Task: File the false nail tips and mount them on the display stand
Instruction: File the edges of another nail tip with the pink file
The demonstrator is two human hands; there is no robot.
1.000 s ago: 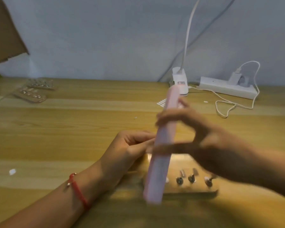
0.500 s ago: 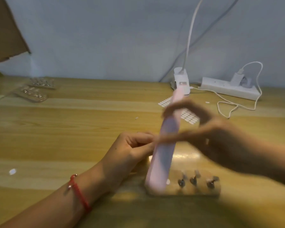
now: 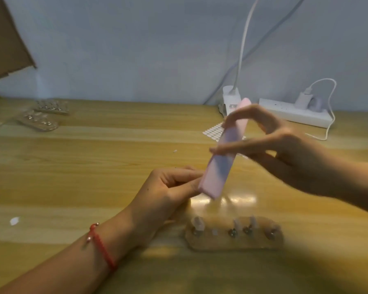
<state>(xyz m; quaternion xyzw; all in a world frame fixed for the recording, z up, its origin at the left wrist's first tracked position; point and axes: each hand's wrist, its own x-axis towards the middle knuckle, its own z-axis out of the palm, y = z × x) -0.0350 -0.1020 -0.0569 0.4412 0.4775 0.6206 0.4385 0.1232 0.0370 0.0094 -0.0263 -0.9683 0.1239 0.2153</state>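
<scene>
Filing looks underway: the right hand (image 3: 285,151) fingers grip the pink file (image 3: 220,158); the left hand (image 3: 170,189) fingers pinch what is probably a hidden nail tip. The display stand (image 3: 234,240) looks partly filled.

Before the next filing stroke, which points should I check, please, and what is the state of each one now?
1. The right hand grips the nail file: ok.
2. The file's lower end meets the fingers of the left hand: ok.
3. A nail tip pinched in those fingers: cannot tell, hidden.
4. The display stand lies flat on the table, near the hands: ok.
5. A free peg on the stand: cannot tell, blurred.
</scene>
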